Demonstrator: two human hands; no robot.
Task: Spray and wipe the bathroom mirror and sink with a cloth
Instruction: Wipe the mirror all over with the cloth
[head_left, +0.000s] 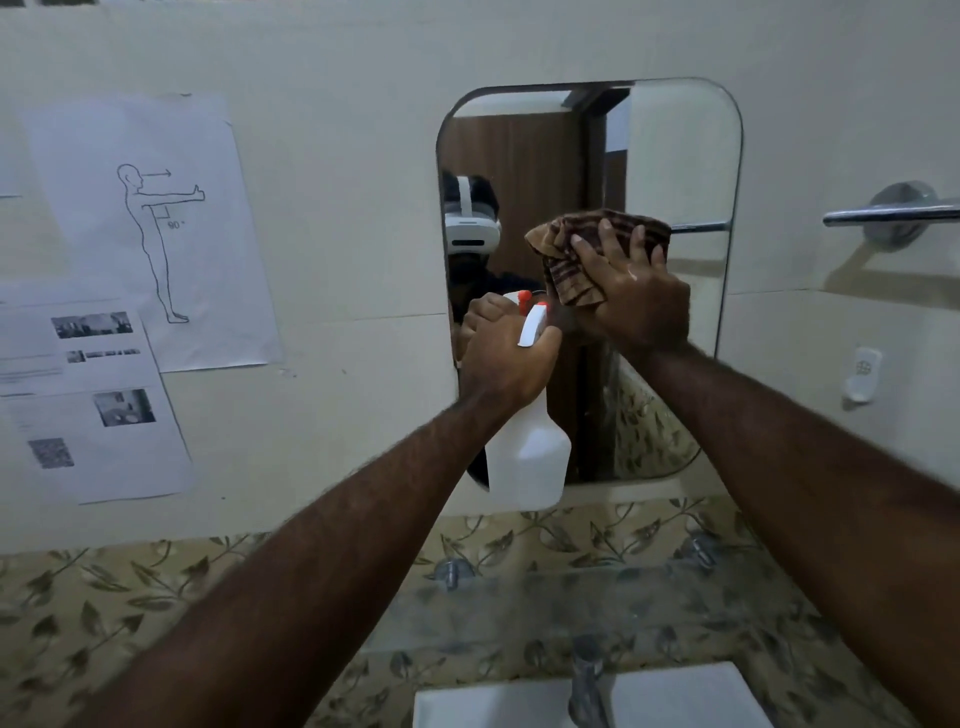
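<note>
A rounded rectangular mirror (675, 156) hangs on the cream wall ahead. My right hand (631, 291) presses a brown striped cloth (576, 260) flat against the middle of the glass. My left hand (506, 358) grips the neck of a white spray bottle (527, 457) with an orange nozzle, held upright in front of the mirror's lower left part. The white sink (675, 696) shows at the bottom edge, with its metal tap (587, 686) in the middle.
Printed paper sheets (150, 228) are taped to the wall at left. A chrome towel bar (893, 213) sticks out at right, with a small white wall hook (862, 374) below it. A glass shelf (571, 597) sits above the sink on leaf-patterned tiles.
</note>
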